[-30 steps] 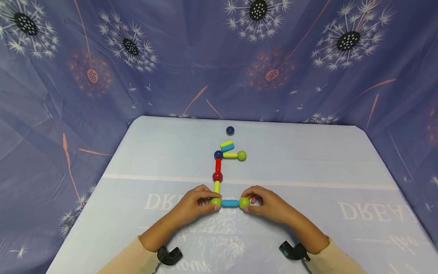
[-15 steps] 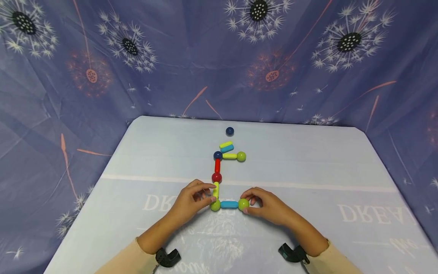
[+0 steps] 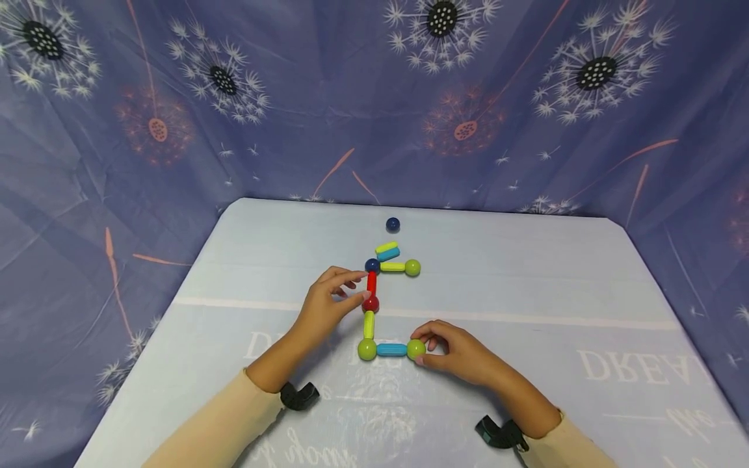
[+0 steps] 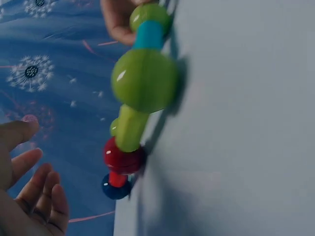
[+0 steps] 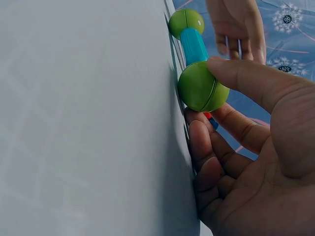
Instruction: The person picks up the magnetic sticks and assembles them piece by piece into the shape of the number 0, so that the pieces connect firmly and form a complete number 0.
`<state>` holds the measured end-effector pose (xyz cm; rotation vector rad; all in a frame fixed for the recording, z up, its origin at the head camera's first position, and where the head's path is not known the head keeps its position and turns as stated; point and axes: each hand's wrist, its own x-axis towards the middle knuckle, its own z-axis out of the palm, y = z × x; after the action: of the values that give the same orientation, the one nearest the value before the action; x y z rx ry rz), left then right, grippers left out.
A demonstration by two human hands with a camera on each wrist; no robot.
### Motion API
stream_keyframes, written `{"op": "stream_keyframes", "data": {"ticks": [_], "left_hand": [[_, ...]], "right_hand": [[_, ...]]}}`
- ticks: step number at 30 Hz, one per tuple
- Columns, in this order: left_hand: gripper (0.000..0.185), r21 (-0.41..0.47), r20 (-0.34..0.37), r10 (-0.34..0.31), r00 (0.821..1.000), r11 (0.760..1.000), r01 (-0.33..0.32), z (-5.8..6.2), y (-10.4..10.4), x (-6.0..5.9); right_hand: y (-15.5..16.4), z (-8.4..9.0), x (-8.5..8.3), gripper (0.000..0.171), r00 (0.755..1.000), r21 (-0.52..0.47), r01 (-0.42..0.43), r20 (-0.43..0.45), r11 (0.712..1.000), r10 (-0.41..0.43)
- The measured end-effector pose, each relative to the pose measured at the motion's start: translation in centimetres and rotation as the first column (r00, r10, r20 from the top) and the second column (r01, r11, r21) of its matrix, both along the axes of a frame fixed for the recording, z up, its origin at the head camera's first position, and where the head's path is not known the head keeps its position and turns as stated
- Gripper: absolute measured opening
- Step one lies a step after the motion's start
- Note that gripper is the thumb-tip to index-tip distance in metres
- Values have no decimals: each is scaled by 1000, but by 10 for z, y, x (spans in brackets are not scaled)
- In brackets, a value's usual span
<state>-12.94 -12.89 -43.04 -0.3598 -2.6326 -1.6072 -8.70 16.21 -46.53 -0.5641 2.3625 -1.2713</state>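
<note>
A chain of ball-and-rod building pieces lies on the table. Its near side has a green ball (image 3: pixel 367 350), a blue rod (image 3: pixel 391 350) and another green ball (image 5: pixel 204 86) at the right end. My right hand (image 3: pixel 459 349) pinches that end ball between thumb and fingers. From the left green ball a yellow rod (image 3: pixel 368 325) runs away to a red ball (image 3: pixel 370 303), then a red rod (image 3: pixel 371 283) and a dark blue ball (image 3: pixel 372 266). Beside the red rod hovers my left hand (image 3: pixel 324 305); the left wrist view shows its fingers loose, apart from the pieces.
A yellow rod (image 3: pixel 393 266) with a green ball (image 3: pixel 412 267) extends right from the dark blue ball. Behind lie a loose yellow rod (image 3: pixel 386 247), a loose blue rod (image 3: pixel 389 254) and a dark blue ball (image 3: pixel 393 224). A patterned cloth (image 3: pixel 351 97) hangs behind the table (image 3: pixel 526 260).
My left hand has let go of the left green ball and moved away from me, up along the chain to the red rod. The right hand stays on its green ball.
</note>
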Motion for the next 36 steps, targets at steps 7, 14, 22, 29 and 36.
{"op": "stream_keyframes", "data": {"ticks": [7, 14, 22, 29, 36], "left_hand": [[38, -41, -28, 39, 999, 998, -40, 2, 10, -37], [38, -138, -41, 13, 999, 990, -19, 3, 23, -67], [35, -258, 23, -28, 999, 965, 33, 2, 33, -90], [32, -302, 71, -43, 997, 951, 62, -4, 39, -106], [28, -322, 116, -35, 993, 944, 71, -10, 44, -114]], "right_hand": [[-1, 0, -1, 32, 1000, -14, -6, -1, 1000, 6], [-1, 0, -1, 32, 1000, -14, -10, -10, 1000, 10], [0, 0, -1, 32, 1000, -17, -8, -21, 1000, 8], [-1, -1, -1, 31, 1000, -12, 3, -10, 1000, -3], [-1, -2, 1, 31, 1000, -10, 7, -5, 1000, -7]]}}
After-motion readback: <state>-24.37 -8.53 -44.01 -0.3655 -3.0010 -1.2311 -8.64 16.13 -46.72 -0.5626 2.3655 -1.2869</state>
